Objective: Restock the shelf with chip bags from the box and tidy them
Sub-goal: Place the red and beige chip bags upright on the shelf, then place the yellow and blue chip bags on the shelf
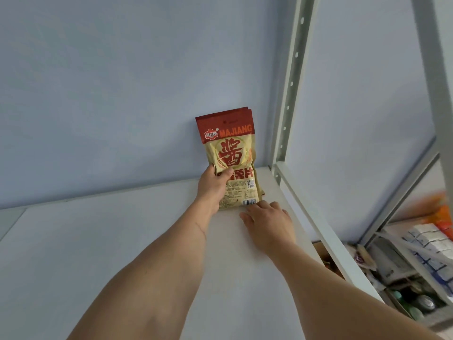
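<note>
Chip bag (230,158) upright, left hand (213,185) gripping; right hand (268,223) flat nearby.

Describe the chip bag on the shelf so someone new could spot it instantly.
Start at the white shelf under the pale blue wall, then go to its back right corner beside the grey metal post. The chip bag stands there against the wall, with the left hand gripping its left edge. It is tan with a dark red top band reading MAJIANG and a big red character.

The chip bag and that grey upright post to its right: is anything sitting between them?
Nothing: the head view shows only bare white shelf between the chip bag and the post.
</note>
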The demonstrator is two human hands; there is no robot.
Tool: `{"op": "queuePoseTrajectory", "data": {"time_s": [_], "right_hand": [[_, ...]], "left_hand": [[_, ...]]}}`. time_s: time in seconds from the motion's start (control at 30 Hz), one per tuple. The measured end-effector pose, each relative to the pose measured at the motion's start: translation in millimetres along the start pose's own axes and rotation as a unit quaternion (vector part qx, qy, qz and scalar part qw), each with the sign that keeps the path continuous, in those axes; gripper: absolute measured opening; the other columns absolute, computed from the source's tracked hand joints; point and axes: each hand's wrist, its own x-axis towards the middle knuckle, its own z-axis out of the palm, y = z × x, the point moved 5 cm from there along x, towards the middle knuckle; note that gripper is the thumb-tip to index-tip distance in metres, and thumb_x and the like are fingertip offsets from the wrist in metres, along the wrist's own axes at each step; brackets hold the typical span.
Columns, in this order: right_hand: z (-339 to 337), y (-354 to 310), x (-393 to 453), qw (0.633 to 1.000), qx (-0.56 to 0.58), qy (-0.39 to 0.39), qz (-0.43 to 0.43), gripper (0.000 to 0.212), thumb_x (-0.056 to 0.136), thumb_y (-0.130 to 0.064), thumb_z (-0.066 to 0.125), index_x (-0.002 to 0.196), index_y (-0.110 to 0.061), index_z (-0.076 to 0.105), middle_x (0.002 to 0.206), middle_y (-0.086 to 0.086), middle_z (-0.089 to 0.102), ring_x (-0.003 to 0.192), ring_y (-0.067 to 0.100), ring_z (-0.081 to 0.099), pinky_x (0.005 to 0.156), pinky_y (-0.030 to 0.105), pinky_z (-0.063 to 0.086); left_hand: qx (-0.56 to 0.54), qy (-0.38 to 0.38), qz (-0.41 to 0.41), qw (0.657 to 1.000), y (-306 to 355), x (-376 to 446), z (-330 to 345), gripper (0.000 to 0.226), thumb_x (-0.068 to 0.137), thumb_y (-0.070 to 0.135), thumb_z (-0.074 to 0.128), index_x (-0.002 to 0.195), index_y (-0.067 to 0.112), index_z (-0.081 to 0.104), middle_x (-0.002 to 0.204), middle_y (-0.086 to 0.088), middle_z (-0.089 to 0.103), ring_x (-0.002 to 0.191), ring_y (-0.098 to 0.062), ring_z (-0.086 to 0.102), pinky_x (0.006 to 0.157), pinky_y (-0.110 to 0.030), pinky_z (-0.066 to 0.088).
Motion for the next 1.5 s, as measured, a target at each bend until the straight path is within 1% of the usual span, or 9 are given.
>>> {"op": "queuePoseTrajectory", "data": {"time_s": [0.17,0.27,0.37,0.47,0.57,0.73,1.07,1.3,1.5], "right_hand": [[3.1,-5.6,10.0,1.000,-0.009,-0.015,0.005,0.040,0.103,-0.049,0.036,0.132,-0.032,0.056,0.134,-0.008,0.054,0.118,0.025,0.046,0.096,0.037,0.039],[1.6,-8.4,10.1,0.999,-0.029,-0.036,0.009,0.043,0.103,-0.050,0.035,0.134,-0.029,0.055,0.137,-0.006,0.052,0.120,0.026,0.045,0.098,0.039,0.039],[-3.9,-15.4,0.0,0.997,-0.047,-0.054,0.011,0.042,0.103,-0.048,0.035,0.131,-0.024,0.056,0.134,0.000,0.055,0.121,0.026,0.047,0.097,0.041,0.040],[-16.0,-33.5,-25.5,0.998,-0.048,-0.050,-0.008,0.042,0.104,-0.043,0.034,0.132,-0.023,0.056,0.133,0.003,0.058,0.122,0.026,0.050,0.099,0.041,0.042],[-23.5,-72.7,-71.5,0.990,-0.090,-0.036,-0.102,0.039,0.105,-0.037,0.032,0.129,-0.020,0.057,0.128,0.004,0.059,0.119,0.027,0.052,0.097,0.042,0.042],[-10.0,-160.1,-184.1,0.950,-0.128,-0.019,-0.283,0.033,0.105,-0.027,0.033,0.129,-0.019,0.055,0.125,0.004,0.059,0.118,0.026,0.051,0.095,0.039,0.039],[39.1,-354.2,-441.1,0.838,-0.162,-0.065,-0.517,0.035,0.092,-0.012,0.052,0.125,-0.021,0.053,0.125,0.004,0.057,0.120,0.027,0.051,0.096,0.038,0.042],[95.0,-509.6,-640.3,0.748,-0.152,-0.074,-0.642,0.031,0.100,-0.018,0.035,0.124,-0.020,0.054,0.125,0.003,0.059,0.120,0.026,0.053,0.093,0.039,0.045],[152.0,-622.2,-796.4,0.678,-0.105,-0.121,-0.717,0.028,0.098,-0.019,0.038,0.116,-0.021,0.060,0.117,0.002,0.064,0.113,0.026,0.060,0.085,0.036,0.048]], "left_hand": [[-0.019,-0.013,-0.015,1.000,-4.3,9.0,-0.9,0.024,0.089,0.036,0.075,0.107,0.027,0.062,0.107,0.003,0.076,0.100,-0.022,0.073,0.093,-0.052,0.058],[-0.022,-0.016,-0.020,0.999,-0.6,-2.5,-9.4,0.047,0.090,0.042,0.074,0.128,0.022,0.054,0.125,-0.002,0.071,0.110,-0.024,0.069,0.099,-0.050,0.055],[0.193,0.040,0.032,0.980,8.7,-33.3,-37.5,0.064,0.100,0.044,0.060,0.150,0.012,0.039,0.149,-0.010,0.052,0.132,-0.031,0.054,0.106,-0.042,0.046],[0.502,0.061,0.135,0.852,16.7,-93.4,-73.4,0.045,0.105,0.039,0.046,0.141,0.012,0.051,0.142,-0.010,0.054,0.127,-0.032,0.054,0.100,-0.042,0.046],[0.664,0.070,0.187,0.721,12.6,-171.1,-110.6,0.038,0.108,0.034,0.036,0.133,0.014,0.057,0.131,-0.007,0.060,0.113,-0.031,0.059,0.089,-0.041,0.044],[0.764,0.100,0.153,0.619,-18.3,-319.9,-187.5,0.030,0.105,0.026,0.041,0.119,0.014,0.066,0.111,-0.004,0.067,0.101,-0.027,0.064,0.082,-0.037,0.044],[0.763,0.172,-0.078,0.618,-103.7,-608.7,-375.9,0.028,0.103,0.025,0.042,0.123,0.016,0.059,0.121,-0.004,0.063,0.110,-0.027,0.060,0.089,-0.039,0.045],[0.722,0.230,-0.219,0.615,-167.9,-822.3,-512.6,0.029,0.104,0.020,0.040,0.123,0.013,0.060,0.123,-0.008,0.064,0.111,-0.032,0.061,0.085,-0.040,0.045],[0.642,0.287,-0.332,0.629,-242.3,-967.4,-619.3,0.027,0.105,0.022,0.039,0.123,0.016,0.059,0.123,-0.007,0.064,0.111,-0.030,0.061,0.088,-0.041,0.046]]}}
